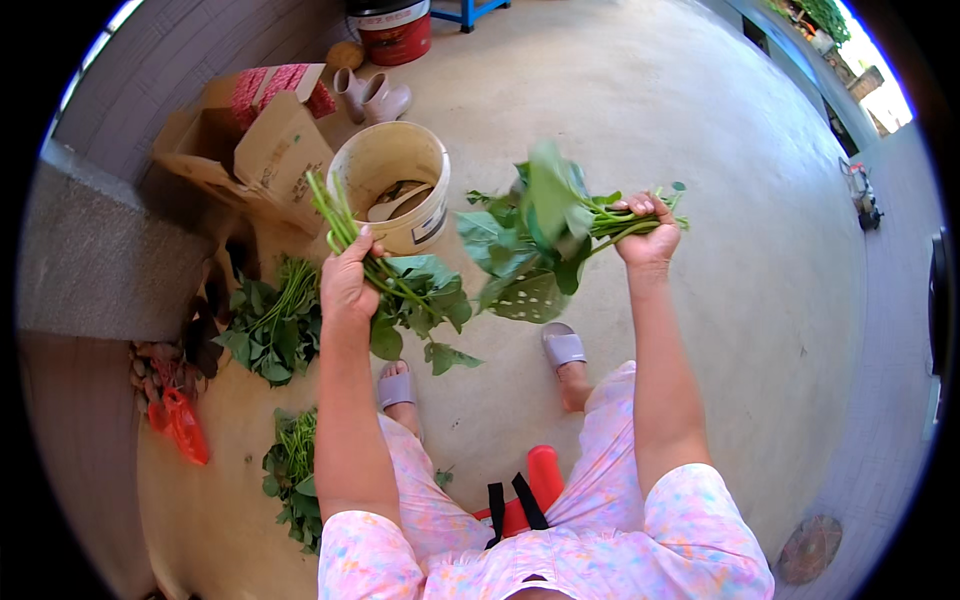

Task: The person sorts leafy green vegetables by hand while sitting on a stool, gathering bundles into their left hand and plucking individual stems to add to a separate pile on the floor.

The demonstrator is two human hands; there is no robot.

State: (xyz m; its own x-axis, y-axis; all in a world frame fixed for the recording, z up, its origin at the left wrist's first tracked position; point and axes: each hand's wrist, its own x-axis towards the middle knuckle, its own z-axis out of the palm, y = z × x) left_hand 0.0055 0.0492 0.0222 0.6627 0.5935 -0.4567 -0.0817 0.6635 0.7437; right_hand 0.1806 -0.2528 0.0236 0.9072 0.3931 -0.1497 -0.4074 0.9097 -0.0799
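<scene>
My left hand (351, 276) grips a bunch of leafy green stems (420, 289), its cut ends pointing up and its leaves hanging to the lower right. In my right hand (646, 234) is a second leafy bunch (536, 232), held by the stems with the leaves spread to the left. One big leaf in it is blurred, and a lower leaf is full of holes. The two bunches are apart, with only a narrow gap between their leaves. Behind my left hand stands a cream plastic bucket (427, 232) with a pale-handled tool (397, 204) inside.
Two piles of greens, one upper (274, 322) and one lower (296, 472), lie left on the concrete floor (735, 315). Further left is a red plastic bag (180, 420). Beyond are an opened cardboard box (281, 157), pink boots (384, 99) and a red bucket (397, 37). A red seat (544, 476) shows between my legs.
</scene>
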